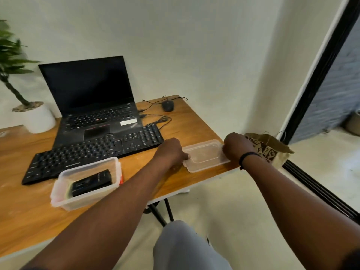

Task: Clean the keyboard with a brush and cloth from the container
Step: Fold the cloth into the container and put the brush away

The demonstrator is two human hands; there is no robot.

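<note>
A black keyboard (93, 152) lies slanted on the wooden table (194, 123) in front of a laptop. Just in front of it stands an open clear plastic container (87, 182) with a black packaged item inside; no brush or cloth can be made out. The container's clear lid (206, 155) lies flat near the table's right front corner. My left hand (171, 151) grips the lid's left end and my right hand (236, 145) grips its right end. A black band circles my right wrist.
An open black laptop (91, 98) stands behind the keyboard, with a wired mouse (168, 105) and cables at the back right. A potted plant (37, 117) is at the left. A brown paper bag (270, 149) sits off the table's right corner, beside a black door frame.
</note>
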